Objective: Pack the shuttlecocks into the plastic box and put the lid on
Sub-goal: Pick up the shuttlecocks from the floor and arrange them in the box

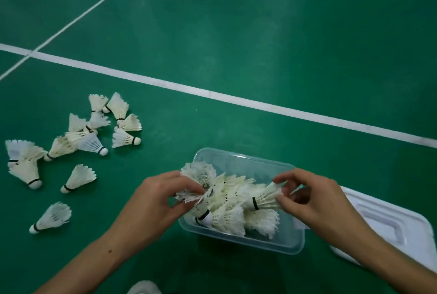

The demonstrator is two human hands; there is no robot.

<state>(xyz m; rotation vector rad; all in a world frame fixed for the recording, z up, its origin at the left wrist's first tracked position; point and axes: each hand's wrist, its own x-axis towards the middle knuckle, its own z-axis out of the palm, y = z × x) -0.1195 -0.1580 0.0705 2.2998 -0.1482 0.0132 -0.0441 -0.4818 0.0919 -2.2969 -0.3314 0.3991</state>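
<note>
On the green court floor (260,33) at left, loose shuttlecocks (78,140) wait. My left hand (156,201) pinches one shuttlecock (197,181) over the plastic box (238,238); my right hand (314,196) pinches another shuttlecock (264,198). I think the feathers may crush if I press. The lid (390,225) lies at right, nothing blocks it

Two hands are seen, the left hand (158,201) and the right hand (314,201). One plastic box (243,163) and one lid (387,225) are counted. About thirteen loose shuttlecocks (79,178) are counted on the floor; those in the box cannot be counted exactly.
</note>
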